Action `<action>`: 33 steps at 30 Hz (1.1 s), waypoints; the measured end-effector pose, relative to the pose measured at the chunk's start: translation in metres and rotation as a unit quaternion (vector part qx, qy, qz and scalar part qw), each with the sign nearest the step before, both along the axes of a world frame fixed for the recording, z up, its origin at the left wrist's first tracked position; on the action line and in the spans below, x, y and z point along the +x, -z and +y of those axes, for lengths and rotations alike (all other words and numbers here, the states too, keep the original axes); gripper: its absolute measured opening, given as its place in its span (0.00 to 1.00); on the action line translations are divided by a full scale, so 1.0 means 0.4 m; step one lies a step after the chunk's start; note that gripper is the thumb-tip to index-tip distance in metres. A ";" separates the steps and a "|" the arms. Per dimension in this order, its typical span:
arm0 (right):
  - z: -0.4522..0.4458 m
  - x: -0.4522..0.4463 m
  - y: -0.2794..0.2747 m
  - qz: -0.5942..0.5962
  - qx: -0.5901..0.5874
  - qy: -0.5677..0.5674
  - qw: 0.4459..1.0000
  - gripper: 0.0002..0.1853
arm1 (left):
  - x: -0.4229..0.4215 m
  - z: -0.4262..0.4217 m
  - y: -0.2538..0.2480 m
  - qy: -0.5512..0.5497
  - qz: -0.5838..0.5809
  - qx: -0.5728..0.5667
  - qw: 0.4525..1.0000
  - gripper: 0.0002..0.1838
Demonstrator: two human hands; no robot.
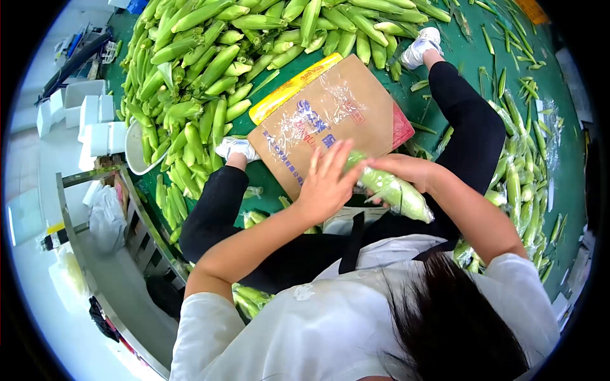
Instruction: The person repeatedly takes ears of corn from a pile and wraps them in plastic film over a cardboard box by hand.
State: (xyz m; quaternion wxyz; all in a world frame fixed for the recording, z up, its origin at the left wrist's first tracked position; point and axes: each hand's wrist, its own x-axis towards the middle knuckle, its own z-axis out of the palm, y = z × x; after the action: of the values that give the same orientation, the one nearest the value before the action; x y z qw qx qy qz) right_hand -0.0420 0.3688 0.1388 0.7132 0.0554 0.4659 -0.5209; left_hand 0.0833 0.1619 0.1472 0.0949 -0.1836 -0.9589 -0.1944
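The right hand [412,171] holds a film-wrapped corn ear [401,195] in its grip, near the printed cardboard [330,117]; the left hand [327,184], grip wide, is at the ear's far end

The box [372,86] is matt brown cardboard, with creased, glossy clear film on its face. The yellow roll [295,87] at its far edge is shiny plastic. Glossy clear plastic covers the held cob [400,193] and the right pile [524,190]. The left bag [107,216] is crinkled plastic. The shirt [305,330] and trousers [470,120] are matt cloth. The green floor [260,181] looks smooth.
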 end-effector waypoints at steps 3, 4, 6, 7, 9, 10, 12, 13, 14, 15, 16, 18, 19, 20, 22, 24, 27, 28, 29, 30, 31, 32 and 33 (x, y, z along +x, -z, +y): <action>-0.012 0.013 -0.028 -0.025 -0.064 -0.114 0.991 0.32 | -0.069 0.002 -0.100 0.075 -0.228 -0.107 0.965 0.25; 0.009 0.001 -0.017 -0.039 -0.094 -0.112 0.988 0.28 | -0.081 0.005 -0.125 0.084 -0.257 -0.126 0.955 0.22; 0.035 -0.017 -0.096 0.142 -0.163 -0.220 0.951 0.26 | -0.084 -0.004 -0.127 0.065 -0.259 -0.079 0.960 0.18; 0.052 0.003 -0.114 0.293 -0.163 -0.198 0.921 0.28 | -0.087 -0.009 -0.122 0.054 -0.259 -0.054 0.963 0.16; 0.115 0.052 -0.194 0.632 -0.042 -0.230 0.739 0.30 | -0.080 -0.024 -0.081 0.066 -0.416 0.145 0.895 0.12; 0.149 0.066 -0.221 0.741 0.042 -0.256 0.619 0.31 | -0.078 -0.028 -0.071 0.070 -0.490 0.241 0.835 0.10; 0.268 0.047 -0.189 0.839 0.084 -0.171 0.509 0.26 | -0.108 -0.038 -0.116 -0.043 -0.799 0.303 0.518 0.09; 0.326 0.044 -0.178 0.840 0.095 -0.083 0.527 0.21 | -0.110 -0.024 -0.122 -0.035 -0.813 0.329 0.479 0.09; 0.372 0.043 -0.180 0.835 0.105 0.004 0.540 0.16 | -0.111 -0.006 -0.126 -0.028 -0.827 0.354 0.435 0.09; 0.419 0.051 -0.195 0.785 0.159 0.095 0.591 0.11 | -0.114 0.019 -0.137 -0.017 -0.808 0.346 0.477 0.10; 0.457 0.058 -0.220 0.726 0.210 0.189 0.627 0.08 | -0.130 0.047 -0.155 -0.002 -0.785 0.338 0.520 0.12; 0.515 0.085 -0.285 0.691 0.304 0.396 0.522 0.09 | -0.169 0.102 -0.188 0.034 -0.680 0.278 0.678 0.17; 0.528 0.129 -0.298 0.719 0.285 0.386 0.502 0.10 | -0.173 0.120 -0.187 0.045 -0.636 0.293 0.713 0.18; 0.532 0.181 -0.308 0.745 0.264 0.375 0.485 0.12 | -0.173 0.134 -0.187 0.051 -0.591 0.308 0.744 0.19; 0.427 0.231 -0.383 0.736 0.299 0.182 0.580 0.16 | -0.184 0.155 -0.188 0.027 -0.577 0.280 0.767 0.20; 0.384 0.231 -0.338 0.708 0.298 0.185 0.613 0.17 | -0.192 0.166 -0.194 0.021 -0.539 0.273 0.797 0.20; 0.346 0.185 -0.321 0.701 0.210 0.232 0.641 0.15 | -0.178 0.148 -0.203 0.021 -0.510 0.252 0.822 0.19; 0.344 0.170 -0.319 0.693 0.152 0.228 0.667 0.16 | -0.164 0.130 -0.208 0.013 -0.501 0.246 0.829 0.19; 0.351 0.159 -0.334 0.636 0.094 0.205 0.738 0.17 | -0.151 0.108 -0.205 -0.010 -0.505 0.268 0.820 0.19; 0.368 0.147 -0.354 0.572 0.035 0.178 0.800 0.19 | -0.139 0.081 -0.193 -0.033 -0.508 0.291 0.810 0.19; 0.388 0.134 -0.360 0.557 -0.036 0.151 0.816 0.21 | -0.128 0.057 -0.184 -0.055 -0.509 0.313 0.800 0.19; 0.418 0.116 -0.371 0.547 -0.082 0.124 0.824 0.20 | -0.120 0.031 -0.183 -0.088 -0.523 0.311 0.788 0.20; 0.425 0.099 -0.385 0.534 -0.040 0.131 0.834 0.20 | -0.112 0.006 -0.183 -0.120 -0.538 0.309 0.775 0.20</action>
State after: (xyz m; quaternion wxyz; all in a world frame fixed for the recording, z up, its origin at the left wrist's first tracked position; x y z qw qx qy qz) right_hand -0.0024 0.5389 0.2927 0.2803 -0.1991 0.7413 -0.5764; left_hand 0.0387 0.1643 0.2205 -0.3627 0.1064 -0.7561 -0.5342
